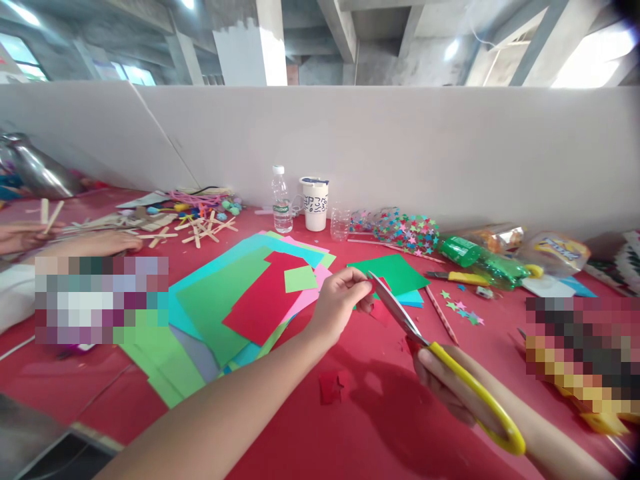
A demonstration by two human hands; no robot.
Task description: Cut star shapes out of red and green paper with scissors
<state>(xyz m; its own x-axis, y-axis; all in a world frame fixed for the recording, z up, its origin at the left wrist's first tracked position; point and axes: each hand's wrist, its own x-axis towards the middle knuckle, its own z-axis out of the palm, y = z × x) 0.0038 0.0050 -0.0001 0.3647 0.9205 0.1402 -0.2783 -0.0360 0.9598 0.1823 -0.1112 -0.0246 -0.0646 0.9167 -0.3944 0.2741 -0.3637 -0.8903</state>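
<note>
My right hand [445, 383] is closed around yellow-handled scissors [400, 313], whose blades point up and left. Thumb and finger of my left hand [340, 300] are pinched right by the blade tips; what is between them is too small to make out. Some red paper shows under the scissors' pivot, beside my right fingers. Below my left hand, a small red paper piece [327, 387] with a cut-out shape lies on the red table [310, 440]. Left of my hand are stacked coloured sheets, with a red sheet [270, 290] and a light green square [300, 279] on top.
Behind stand a water bottle [282, 203] and a white cup [315, 207]. Green sheets [395, 272], a yellow cutter [467, 279], star stickers [463, 310] and a green bottle [500, 267] lie right. Another person's hands [100, 244] are at left near wooden sticks [200, 230].
</note>
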